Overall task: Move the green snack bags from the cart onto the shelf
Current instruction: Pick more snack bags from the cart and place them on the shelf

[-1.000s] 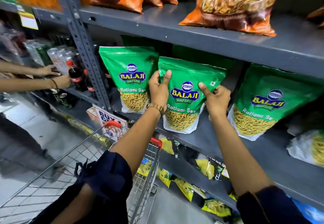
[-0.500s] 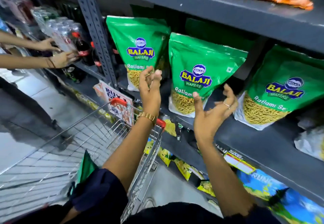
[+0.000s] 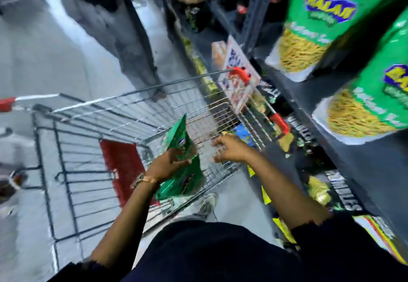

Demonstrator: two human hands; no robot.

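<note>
Alongside: wire shopping cart [image 3: 92,114] with red corner caps, red panel [image 3: 123,169] at its base; second person's legs [image 3: 123,28] beyond the far rim; promo sign [image 3: 239,70] clipped at the shelf [image 3: 344,149] edge, just beside the cart corner. Yellow packets [image 3: 318,191] on the lower tier, blurred. Item: green snack bags, glossy, creased, print unreadable from motion blur. Count in cart: two, one [image 3: 180,140] upright, one [image 3: 183,180] tilted below. Count on shelf: two, standing [image 3: 318,17], [image 3: 375,96]. Left hand [image 3: 163,167] pinching the cart bags. Right hand [image 3: 231,149] spread, fingers loose, above the basket.
</note>
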